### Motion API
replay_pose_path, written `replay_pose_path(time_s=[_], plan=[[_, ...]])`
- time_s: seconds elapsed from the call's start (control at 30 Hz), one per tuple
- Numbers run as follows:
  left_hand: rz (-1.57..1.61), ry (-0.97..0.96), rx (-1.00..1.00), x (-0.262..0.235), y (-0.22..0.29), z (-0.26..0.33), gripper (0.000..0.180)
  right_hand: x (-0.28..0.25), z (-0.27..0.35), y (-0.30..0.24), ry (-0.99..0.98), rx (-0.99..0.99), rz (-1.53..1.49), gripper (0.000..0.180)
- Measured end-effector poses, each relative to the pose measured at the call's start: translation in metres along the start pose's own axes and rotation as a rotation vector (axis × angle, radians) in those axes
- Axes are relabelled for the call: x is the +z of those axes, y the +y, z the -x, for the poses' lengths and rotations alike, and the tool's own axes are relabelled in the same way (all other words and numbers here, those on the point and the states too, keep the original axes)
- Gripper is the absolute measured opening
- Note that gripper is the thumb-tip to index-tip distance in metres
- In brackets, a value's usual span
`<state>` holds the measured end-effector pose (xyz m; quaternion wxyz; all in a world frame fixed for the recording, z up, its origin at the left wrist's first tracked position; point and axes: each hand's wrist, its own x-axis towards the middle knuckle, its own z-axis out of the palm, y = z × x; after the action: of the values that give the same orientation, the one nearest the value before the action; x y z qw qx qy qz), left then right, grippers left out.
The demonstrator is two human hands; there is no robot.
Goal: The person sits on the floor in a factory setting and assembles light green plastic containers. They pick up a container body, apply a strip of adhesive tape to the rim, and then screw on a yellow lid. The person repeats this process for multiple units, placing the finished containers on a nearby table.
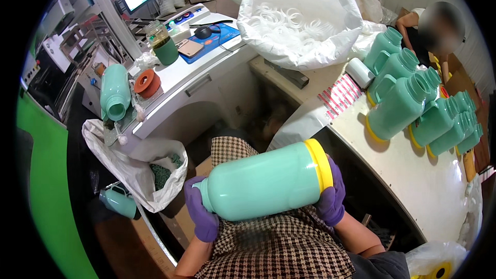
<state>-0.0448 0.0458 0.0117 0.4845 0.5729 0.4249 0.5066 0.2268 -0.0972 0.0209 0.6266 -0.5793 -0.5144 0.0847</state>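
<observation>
A large mint-green plastic jug body (263, 181) with a yellow base ring (319, 164) lies sideways across my lap, held between both hands. Its narrow neck points left, and my left hand (203, 212) in a purple glove is closed around that end. My right hand (332, 196), gloved the same way, grips the yellow base end. Any handle on this jug is hidden from view. Beneath it is a checked brown apron (279, 245).
Several green jugs (400, 101) stand on the right table (392, 175). A white sack of rings (299, 20) is behind. On the left are a desk (206, 67), another jug (114, 90) and a sack of green granules (160, 175). A person (439, 31) sits at far right.
</observation>
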Motion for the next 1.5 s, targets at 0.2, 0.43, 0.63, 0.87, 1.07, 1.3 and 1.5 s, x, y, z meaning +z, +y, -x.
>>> replay_pose_path(time_s=[0.2, 0.43, 0.63, 0.87, 1.07, 1.3, 1.5], plan=[[-0.295, -0.063, 0.288, 0.007, 0.028, 0.007, 0.033, 0.001, 0.017, 0.020, -0.150, 0.445, -0.011, 0.060], [0.287, -0.629, 0.247, 0.056, 0.079, -0.018, 0.076, -0.037, 0.015, 0.020, 0.482, 0.652, -0.423, 0.091], [-0.025, -0.771, 0.689, 0.080, 0.054, -0.001, 0.056, -0.205, 0.063, 0.070, 0.822, 0.187, -1.074, 0.054], [-0.124, -0.874, 0.696, 0.064, -0.003, 0.017, 0.035, -0.326, 0.070, 0.166, 0.751, 0.034, 0.842, 0.042], [-0.395, -0.730, 0.531, 0.004, -0.017, -0.003, 0.029, -0.338, 0.043, 0.160, 0.889, 0.481, 0.257, 0.043], [-0.662, -0.040, 0.410, -0.078, -0.020, -0.054, 0.059, -0.394, 0.037, 0.209, 0.605, 0.816, 0.282, 0.049], [-1.243, 0.546, 0.706, -0.136, 0.011, -0.228, 0.093, -0.462, 0.081, 0.267, 0.048, 0.634, 1.205, 0.065]])
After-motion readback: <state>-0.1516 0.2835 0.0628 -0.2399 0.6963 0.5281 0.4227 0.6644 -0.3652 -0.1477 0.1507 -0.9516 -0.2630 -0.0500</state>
